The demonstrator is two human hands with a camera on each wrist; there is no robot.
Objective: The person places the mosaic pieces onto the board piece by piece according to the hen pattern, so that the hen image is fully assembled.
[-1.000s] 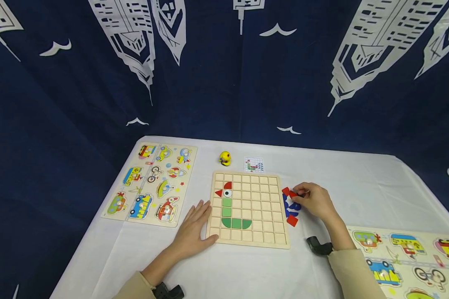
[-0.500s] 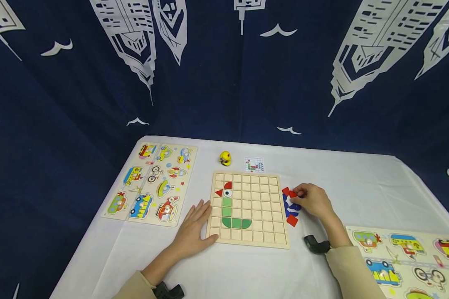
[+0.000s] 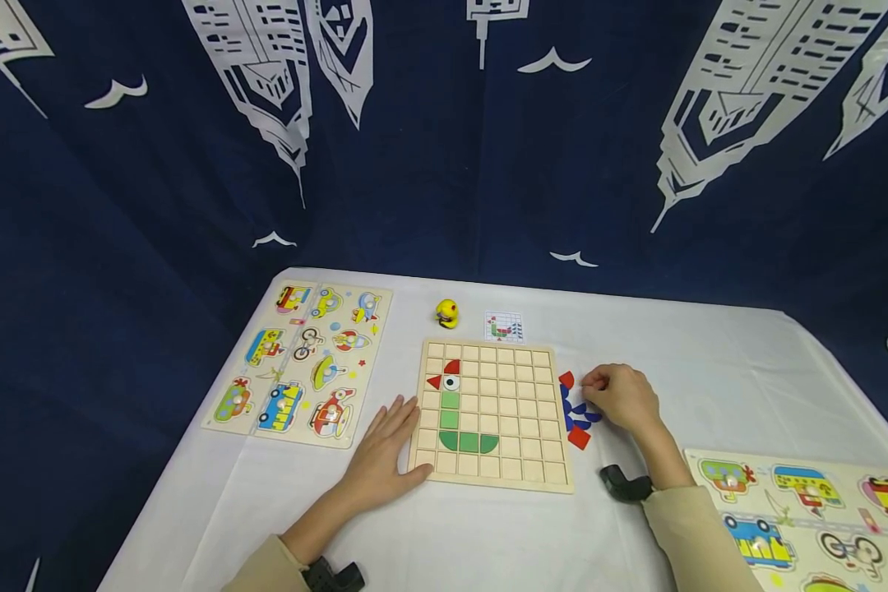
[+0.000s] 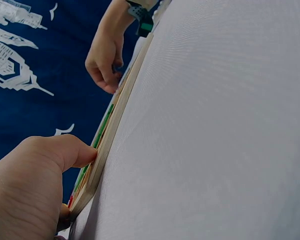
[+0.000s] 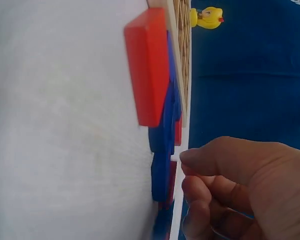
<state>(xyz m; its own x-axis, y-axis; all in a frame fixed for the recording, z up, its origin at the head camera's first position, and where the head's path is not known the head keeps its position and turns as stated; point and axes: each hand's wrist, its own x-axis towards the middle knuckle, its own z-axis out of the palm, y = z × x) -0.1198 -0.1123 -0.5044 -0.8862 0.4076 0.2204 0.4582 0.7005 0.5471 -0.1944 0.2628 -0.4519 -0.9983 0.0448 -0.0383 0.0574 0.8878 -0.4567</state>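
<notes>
A dark navy curtain [image 3: 444,164] printed with white skyscrapers and small gull shapes filled the upper half of the frame and hung down past the left and right edges. Below it, in the lower middle, stood a counter [image 3: 710,362] draped in a plain white cloth, evenly and softly lit.

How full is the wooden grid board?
Mostly empty: the grid board holds only a few red and green pieces in its left columns; the other cells are bare.
</notes>
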